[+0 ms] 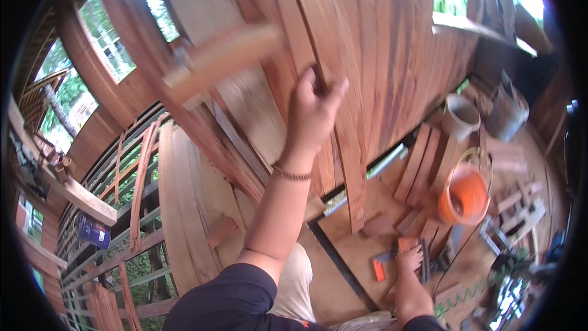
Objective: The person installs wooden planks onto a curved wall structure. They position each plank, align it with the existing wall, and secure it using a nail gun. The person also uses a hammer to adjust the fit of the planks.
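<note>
My left hand (313, 110), raised in front of me, is closed around the edge of a long reddish wooden plank (344, 86). The plank stands tilted against the board wall, its lower end just above the floor. Down at the right, my right hand (409, 260) reaches to the floor with its fingers curled. What it grips is too small to make out. A small reddish wood block (407, 244) shows at its fingertips, and a dark tool (427, 265) lies against it. Just left of that hand is a tool with an orange handle (380, 270).
A short wooden beam (226, 58), blurred, juts across the wall at upper left. An orange bucket (463, 195), a grey bucket (460, 116) and wood offcuts (422, 159) crowd the right floor. Open slats (131, 208) at left show greenery below. A dark floor gap (343, 263) runs near me.
</note>
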### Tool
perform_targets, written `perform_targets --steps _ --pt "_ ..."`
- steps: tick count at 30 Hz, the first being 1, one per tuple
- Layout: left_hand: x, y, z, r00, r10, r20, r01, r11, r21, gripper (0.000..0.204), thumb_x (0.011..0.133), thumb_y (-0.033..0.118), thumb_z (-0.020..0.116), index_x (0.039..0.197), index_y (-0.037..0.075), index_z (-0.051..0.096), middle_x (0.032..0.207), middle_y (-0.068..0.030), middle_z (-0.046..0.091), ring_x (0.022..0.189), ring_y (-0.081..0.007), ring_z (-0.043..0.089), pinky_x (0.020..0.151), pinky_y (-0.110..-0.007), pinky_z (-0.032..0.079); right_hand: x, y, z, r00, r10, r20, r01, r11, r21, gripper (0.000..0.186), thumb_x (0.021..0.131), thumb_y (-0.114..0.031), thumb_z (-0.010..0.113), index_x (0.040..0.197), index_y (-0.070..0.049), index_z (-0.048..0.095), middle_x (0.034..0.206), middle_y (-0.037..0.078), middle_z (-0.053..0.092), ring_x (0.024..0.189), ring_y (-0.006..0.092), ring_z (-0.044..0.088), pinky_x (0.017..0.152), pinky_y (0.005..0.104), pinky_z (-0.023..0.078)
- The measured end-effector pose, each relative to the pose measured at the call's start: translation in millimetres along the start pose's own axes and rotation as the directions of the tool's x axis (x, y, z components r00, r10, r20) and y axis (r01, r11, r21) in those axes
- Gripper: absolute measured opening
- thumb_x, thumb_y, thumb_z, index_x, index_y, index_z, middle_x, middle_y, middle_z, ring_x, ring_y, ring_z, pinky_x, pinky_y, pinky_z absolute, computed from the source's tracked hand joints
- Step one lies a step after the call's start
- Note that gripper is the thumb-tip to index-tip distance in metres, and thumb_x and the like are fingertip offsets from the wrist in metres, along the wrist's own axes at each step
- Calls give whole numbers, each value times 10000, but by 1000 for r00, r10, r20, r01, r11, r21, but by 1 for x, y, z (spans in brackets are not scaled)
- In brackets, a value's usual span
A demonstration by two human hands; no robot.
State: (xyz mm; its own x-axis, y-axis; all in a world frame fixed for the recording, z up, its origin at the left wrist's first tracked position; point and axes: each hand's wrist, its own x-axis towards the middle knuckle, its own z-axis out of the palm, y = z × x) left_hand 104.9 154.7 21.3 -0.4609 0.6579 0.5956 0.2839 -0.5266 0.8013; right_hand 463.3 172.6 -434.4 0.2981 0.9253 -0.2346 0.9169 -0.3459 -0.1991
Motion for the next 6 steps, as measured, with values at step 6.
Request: perform_targets --steps 6 --pt "35 107 -3 993 -117 -1 112 944 311 493 991 163 688 1393 -35 482 1233 -140 664 1193 -232 652 971 -365 563 -61 -224 -324 676 -560 -479 688 248 682 770 831 -142 824 1495 -2 460 1227 175 633 1121 306 631 940 407 528"
